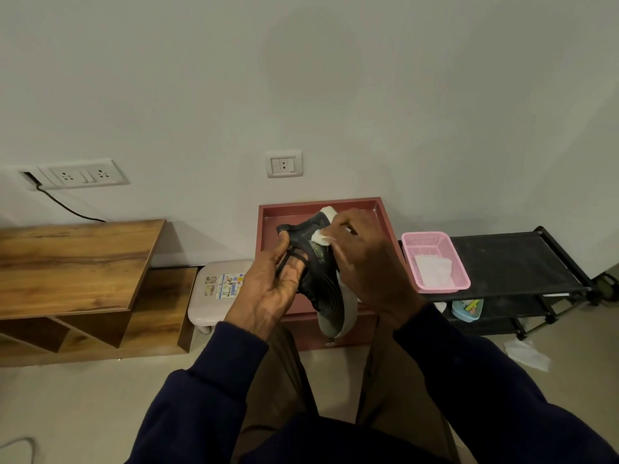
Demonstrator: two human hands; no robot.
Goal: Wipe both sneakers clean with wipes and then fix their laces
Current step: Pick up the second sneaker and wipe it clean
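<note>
The left hand [278, 283] is holding the dark sneaker [318, 272] aloft over the red tray [301, 205], its fingers [284, 244] curling round the upper and laces [292, 259] to steady it. The right hand [365, 262] is pinching a white wipe [320, 236] against the sneaker's side, likely for scrubbing pressure.

Wooden shelf [77, 262], stool [206, 311], rack [509, 259]

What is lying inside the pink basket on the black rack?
Inside the pink basket lies a crumpled heap of white wipes. Whether anything is under the heap cannot be seen.
</note>
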